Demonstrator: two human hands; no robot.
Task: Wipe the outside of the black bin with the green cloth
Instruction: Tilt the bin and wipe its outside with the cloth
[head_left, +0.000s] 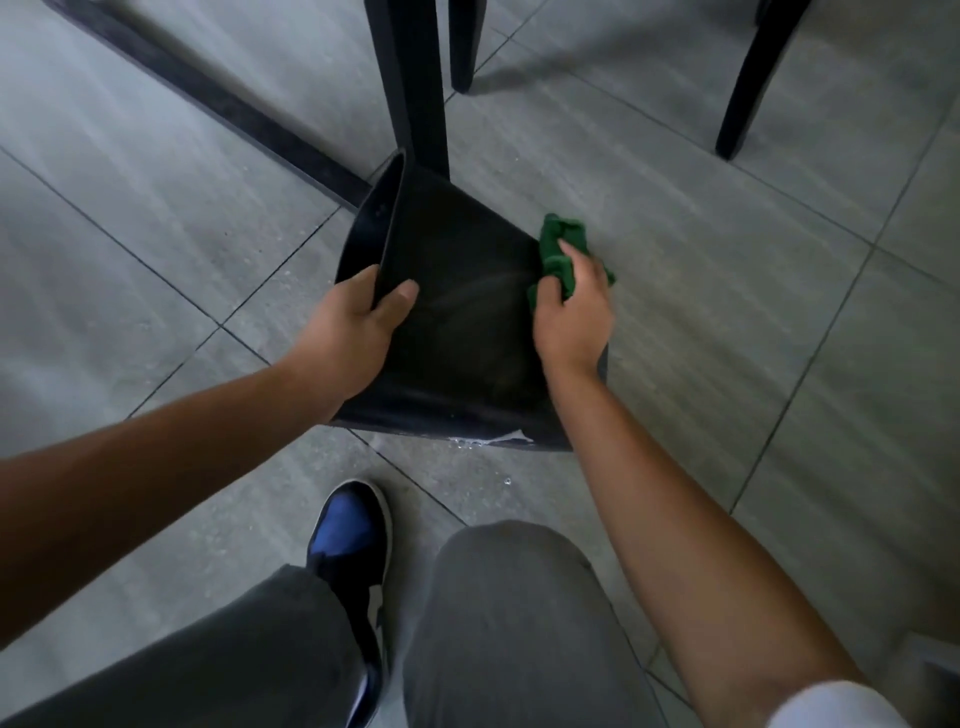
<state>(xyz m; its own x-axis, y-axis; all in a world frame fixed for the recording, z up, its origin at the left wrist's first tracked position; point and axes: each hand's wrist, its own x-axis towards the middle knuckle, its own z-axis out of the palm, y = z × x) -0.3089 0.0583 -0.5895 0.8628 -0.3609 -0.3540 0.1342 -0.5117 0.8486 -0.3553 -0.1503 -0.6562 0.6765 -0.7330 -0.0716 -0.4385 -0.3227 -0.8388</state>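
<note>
- Black bin (457, 312): stands on the tiled floor (727, 322), just in front of the person's knees, its open mouth facing the camera; its far corner sits close to a dark furniture leg (415, 88).
- Left hand (353, 332): clamped on the bin's left rim, thumb inside and fingers curled over the outer wall, steadying the bin.
- Right hand (571, 312): closed round the bunched green cloth (563, 254), which it holds against the outside of the bin's right wall near the top edge.
- Step in hand, as judged: wiping the right outer face. To do it well, the cloth is best pressed flat rather than bunched, drawn in overlapping strokes from rim to base, while the left hand resists the push so the bin does not slide or tip; the bin would then be turned to present each remaining face.
- Risk, as judged: droplets and a wet patch (483, 447) lie by the near bottom edge, so the base may slip on the tile.
- Surface and room: pale grey tiles with dark joints; further dark chair or table legs (748, 93) stand beyond; a blue and black shoe (353, 530) rests near the bin.
</note>
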